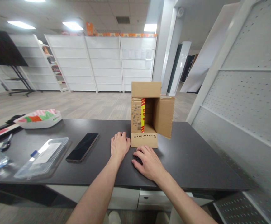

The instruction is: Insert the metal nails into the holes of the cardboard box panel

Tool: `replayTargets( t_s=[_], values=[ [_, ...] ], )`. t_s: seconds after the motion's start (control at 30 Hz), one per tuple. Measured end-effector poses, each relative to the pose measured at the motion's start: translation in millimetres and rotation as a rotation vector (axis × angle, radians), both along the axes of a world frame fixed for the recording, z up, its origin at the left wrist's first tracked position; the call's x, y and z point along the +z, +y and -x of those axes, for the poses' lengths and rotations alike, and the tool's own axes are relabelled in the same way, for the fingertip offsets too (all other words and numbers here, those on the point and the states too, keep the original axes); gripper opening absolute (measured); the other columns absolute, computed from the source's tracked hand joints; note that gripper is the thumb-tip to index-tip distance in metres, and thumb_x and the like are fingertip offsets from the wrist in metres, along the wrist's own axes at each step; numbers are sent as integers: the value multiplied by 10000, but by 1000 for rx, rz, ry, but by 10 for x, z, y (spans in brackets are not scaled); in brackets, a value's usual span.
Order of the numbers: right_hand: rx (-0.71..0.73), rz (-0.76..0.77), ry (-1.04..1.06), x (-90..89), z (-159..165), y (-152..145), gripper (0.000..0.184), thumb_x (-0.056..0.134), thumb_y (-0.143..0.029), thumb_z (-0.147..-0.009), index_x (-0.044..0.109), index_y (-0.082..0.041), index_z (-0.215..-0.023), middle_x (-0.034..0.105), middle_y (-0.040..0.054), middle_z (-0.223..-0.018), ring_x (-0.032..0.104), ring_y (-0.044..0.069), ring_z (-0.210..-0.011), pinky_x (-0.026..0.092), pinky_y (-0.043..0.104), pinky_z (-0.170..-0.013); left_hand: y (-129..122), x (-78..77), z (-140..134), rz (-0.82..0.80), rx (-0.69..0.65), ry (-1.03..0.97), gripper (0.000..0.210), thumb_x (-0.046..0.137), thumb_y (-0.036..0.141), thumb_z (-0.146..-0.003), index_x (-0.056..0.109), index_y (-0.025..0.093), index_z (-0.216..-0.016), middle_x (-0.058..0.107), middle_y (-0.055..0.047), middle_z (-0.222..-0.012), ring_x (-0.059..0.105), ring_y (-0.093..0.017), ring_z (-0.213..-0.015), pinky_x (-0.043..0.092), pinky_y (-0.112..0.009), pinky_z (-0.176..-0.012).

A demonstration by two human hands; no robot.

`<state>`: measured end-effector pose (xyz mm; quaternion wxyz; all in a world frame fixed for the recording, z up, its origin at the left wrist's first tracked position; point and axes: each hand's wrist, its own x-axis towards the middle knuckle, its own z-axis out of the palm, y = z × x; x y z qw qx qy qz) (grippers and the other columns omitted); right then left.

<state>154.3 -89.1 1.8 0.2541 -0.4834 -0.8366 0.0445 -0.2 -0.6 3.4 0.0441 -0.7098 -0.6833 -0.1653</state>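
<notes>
We are working left to right across the dark table. At the far left of the frame a pair of scissors is lying beside a clear plastic case, with a white tray of bright packets sitting behind them at centre left. A black phone is resting flat just left of centre.

Our left hand is lying palm down and released on the bare tabletop, holding nothing, its fingertips just beside the lower left corner of the cardboard box. Our right hand is curling loosely over a small dark object; we cannot tell whether it is actually grasping it or only covering it, nor what the object is.

The box is sitting on its side at the middle of the frame, touching the table, its mouth facing us. One flap is standing up, one is swinging out to the right, and one is lying flat toward us; its long axis is reading as roughly upright.

To do this well, we judge that we should be steadying the box with the left hand and closing the right fully before lifting.
</notes>
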Motion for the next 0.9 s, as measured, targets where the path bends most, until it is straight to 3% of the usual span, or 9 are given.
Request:
replayTargets(
  t_s=[0.73, 0.9],
  values=[
    [-49, -43, 4, -25, -4, 3, 96, 635, -285, -918, 684, -218, -966, 645, 63, -1001, 581, 224, -962, 473, 366, -874, -21, 30, -17, 13, 7, -9, 334, 407, 261, -936, 636, 211, -1174, 634, -109, -1206, 562, -254, -1124, 402, -391, -972],
    [-61, -44, 16, -26, -7, 5, 136, 634, -282, -907, 684, -221, -1017, 655, 74, -1056, 578, 237, -996, 464, 384, -898, -28, 43, -18, 13, 7, -7, 329, 408, 261, -935, 637, 213, -1167, 638, -106, -1205, 565, -252, -1125, 403, -386, -973]
  ],
)
